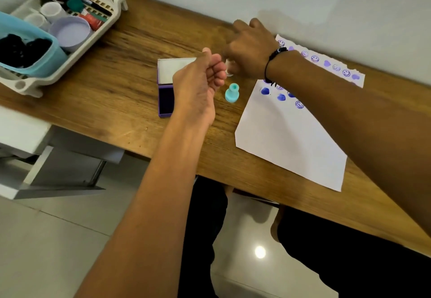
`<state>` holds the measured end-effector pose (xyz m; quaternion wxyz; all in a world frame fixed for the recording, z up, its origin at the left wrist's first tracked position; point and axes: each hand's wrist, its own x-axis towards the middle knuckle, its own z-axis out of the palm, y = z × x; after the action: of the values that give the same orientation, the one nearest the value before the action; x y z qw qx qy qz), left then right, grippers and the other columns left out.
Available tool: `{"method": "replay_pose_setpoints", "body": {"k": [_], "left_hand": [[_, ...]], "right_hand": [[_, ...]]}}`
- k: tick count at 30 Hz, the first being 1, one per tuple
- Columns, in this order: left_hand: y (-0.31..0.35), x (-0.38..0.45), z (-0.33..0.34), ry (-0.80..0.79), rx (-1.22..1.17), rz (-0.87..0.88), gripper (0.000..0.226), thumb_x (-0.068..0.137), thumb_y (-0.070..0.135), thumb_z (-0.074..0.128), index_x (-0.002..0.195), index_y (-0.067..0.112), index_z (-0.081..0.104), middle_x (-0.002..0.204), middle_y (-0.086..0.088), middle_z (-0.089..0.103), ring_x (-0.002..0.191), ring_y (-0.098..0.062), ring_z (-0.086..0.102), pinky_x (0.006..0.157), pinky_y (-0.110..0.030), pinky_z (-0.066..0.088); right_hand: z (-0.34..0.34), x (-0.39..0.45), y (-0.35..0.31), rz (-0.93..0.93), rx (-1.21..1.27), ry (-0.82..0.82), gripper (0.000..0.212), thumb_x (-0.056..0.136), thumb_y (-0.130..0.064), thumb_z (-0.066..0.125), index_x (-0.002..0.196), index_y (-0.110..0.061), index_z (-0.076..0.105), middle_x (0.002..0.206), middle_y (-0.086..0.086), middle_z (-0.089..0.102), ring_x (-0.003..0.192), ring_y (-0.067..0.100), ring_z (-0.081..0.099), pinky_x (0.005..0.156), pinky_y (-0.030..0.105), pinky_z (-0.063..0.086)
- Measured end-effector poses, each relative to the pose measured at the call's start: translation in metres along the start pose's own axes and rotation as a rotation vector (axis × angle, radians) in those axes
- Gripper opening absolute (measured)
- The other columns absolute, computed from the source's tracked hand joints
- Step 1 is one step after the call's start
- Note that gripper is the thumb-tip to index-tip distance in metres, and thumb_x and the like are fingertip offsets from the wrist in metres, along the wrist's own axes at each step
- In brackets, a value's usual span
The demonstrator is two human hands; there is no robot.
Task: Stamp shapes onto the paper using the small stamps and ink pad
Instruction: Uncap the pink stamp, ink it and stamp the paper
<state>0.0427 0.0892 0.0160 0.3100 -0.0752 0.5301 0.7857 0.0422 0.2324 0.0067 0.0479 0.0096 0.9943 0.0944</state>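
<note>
A white sheet of paper lies on the wooden desk, with several blue smileys and hearts stamped along its far part. An open purple ink pad sits left of it, lid up. A teal stamp stands upright between pad and paper. My right hand is closed around a small white stamp, mostly hidden by the fingers, just beyond the teal one. My left hand hovers over the ink pad's right side, fingers curled, holding nothing I can see.
A white plastic basket at the far left of the desk holds a lilac cup, white jars, pens and a blue container. A wall runs behind the desk. An open white drawer unit stands below left.
</note>
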Motion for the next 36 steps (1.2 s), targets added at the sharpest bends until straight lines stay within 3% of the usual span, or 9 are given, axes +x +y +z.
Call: {"method": "replay_pose_setpoints", "body": {"k": [3,7,16,20,22,25,29,33,36], "left_hand": [[-0.003,0.000,0.003,-0.015,0.017,0.001,0.021,0.092,0.019,0.050,0.083,0.004,0.062,0.072,-0.007,0.061,0.063,-0.012,0.056,0.059,-0.018,0.048],[-0.001,0.002,0.004,0.007,-0.006,0.004,0.021,0.092,0.018,0.051,0.080,0.004,0.062,0.070,-0.007,0.061,0.062,-0.012,0.055,0.058,-0.018,0.047],[-0.002,0.002,0.008,0.005,0.005,-0.009,0.010,0.087,0.009,0.057,0.079,0.005,0.063,0.069,-0.006,0.062,0.061,-0.010,0.058,0.057,-0.015,0.050],[-0.003,0.001,0.011,0.003,0.091,-0.004,0.007,0.085,0.005,0.059,0.080,0.006,0.064,0.072,-0.006,0.062,0.066,-0.011,0.057,0.061,-0.017,0.051],[-0.004,0.000,0.013,0.005,0.168,0.002,0.006,0.085,0.006,0.059,0.085,0.006,0.065,0.076,-0.006,0.062,0.074,-0.014,0.057,0.074,-0.022,0.053],[-0.007,-0.003,0.018,-0.036,0.291,-0.008,0.011,0.086,0.011,0.060,0.096,0.008,0.064,0.092,-0.007,0.064,0.091,-0.018,0.061,0.090,-0.030,0.052],[-0.005,-0.008,0.020,-0.135,0.204,-0.032,0.008,0.089,0.009,0.055,0.093,0.009,0.062,0.100,-0.011,0.065,0.099,-0.023,0.063,0.085,-0.025,0.053],[0.000,-0.009,0.019,-0.169,0.115,-0.045,0.018,0.090,0.009,0.054,0.103,0.000,0.062,0.109,-0.018,0.066,0.106,-0.032,0.065,0.087,-0.027,0.055],[0.004,-0.009,0.016,-0.159,0.118,-0.041,0.018,0.088,0.008,0.056,0.103,-0.002,0.062,0.100,-0.015,0.067,0.092,-0.024,0.067,0.080,-0.023,0.056]], "right_hand": [[-0.002,-0.004,0.003,0.004,0.072,0.001,0.027,0.086,-0.021,0.053,0.108,-0.007,0.060,0.113,0.019,0.060,0.116,0.036,0.042,0.090,0.045,0.038],[-0.007,-0.006,0.025,0.191,0.338,-0.088,0.058,0.078,-0.014,0.066,0.132,-0.011,0.044,0.126,0.023,0.049,0.117,0.040,0.042,0.092,0.044,0.042],[0.011,-0.013,0.013,0.264,0.317,-0.126,0.022,0.080,-0.004,0.059,0.098,0.008,0.065,0.105,0.029,0.065,0.098,0.042,0.058,0.084,0.044,0.052],[-0.008,-0.027,0.018,0.372,0.542,0.047,0.021,0.080,-0.010,0.066,0.099,-0.001,0.069,0.105,0.021,0.067,0.095,0.033,0.060,0.076,0.028,0.044],[-0.026,-0.039,0.017,0.405,0.733,0.130,0.021,0.079,-0.012,0.069,0.098,-0.004,0.069,0.098,0.018,0.067,0.078,0.024,0.061,0.079,0.034,0.051],[-0.048,-0.057,0.010,0.397,0.983,0.175,0.017,0.081,-0.008,0.067,0.098,-0.007,0.068,0.091,0.012,0.065,0.054,0.004,0.061,0.062,0.015,0.056],[-0.058,-0.067,0.002,0.426,1.070,0.180,0.020,0.081,0.000,0.063,0.100,-0.006,0.068,0.092,0.012,0.068,0.067,0.022,0.067,0.072,0.025,0.059],[-0.058,-0.070,-0.004,0.450,1.125,0.183,0.019,0.081,-0.001,0.065,0.099,-0.004,0.068,0.087,0.012,0.066,0.062,0.014,0.064,0.068,0.023,0.059],[-0.057,-0.070,-0.008,0.438,1.141,0.205,0.019,0.081,-0.001,0.066,0.100,-0.002,0.068,0.086,0.010,0.065,0.060,0.010,0.062,0.067,0.024,0.058]]}}
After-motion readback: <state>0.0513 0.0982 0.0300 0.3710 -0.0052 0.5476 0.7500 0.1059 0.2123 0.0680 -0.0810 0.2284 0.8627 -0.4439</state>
